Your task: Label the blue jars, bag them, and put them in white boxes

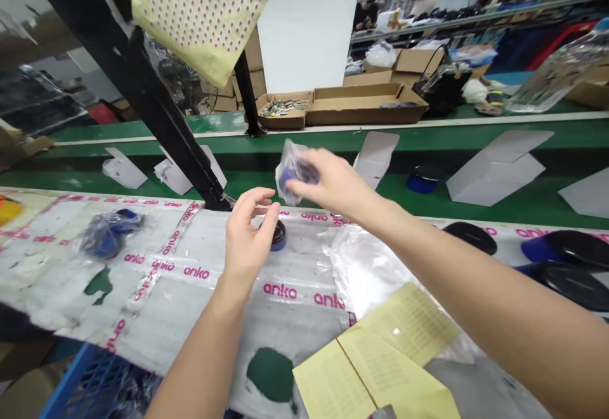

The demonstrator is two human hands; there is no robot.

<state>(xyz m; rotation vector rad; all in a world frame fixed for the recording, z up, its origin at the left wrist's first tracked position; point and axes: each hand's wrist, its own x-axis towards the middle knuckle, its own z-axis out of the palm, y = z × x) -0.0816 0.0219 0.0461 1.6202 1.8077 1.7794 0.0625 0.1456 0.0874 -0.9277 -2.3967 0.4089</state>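
Observation:
My right hand (330, 181) grips a blue, rounded item in a clear plastic bag (290, 168), raised over the far edge of the covered bench. To its left, my left hand (250, 232) is raised with the thumb and curved fingers apart, and nothing shows between them. Just beyond its thumb sits a small round black-and-blue object (280, 236), partly hidden by the hand. Another bagged blue item (108, 233) lies farther left on the bench. Clear plastic bags (364, 266) and yellow printed sheets (375, 355) are spread below my right forearm.
A green conveyor (304, 146) runs behind the bench, with open white boxes (495, 168) and a black-and-blue round object (425, 179) on it. More black-and-blue objects (571, 282) lie at right. A black post (157, 101) slants down at left; a blue crate (85, 381) stands below.

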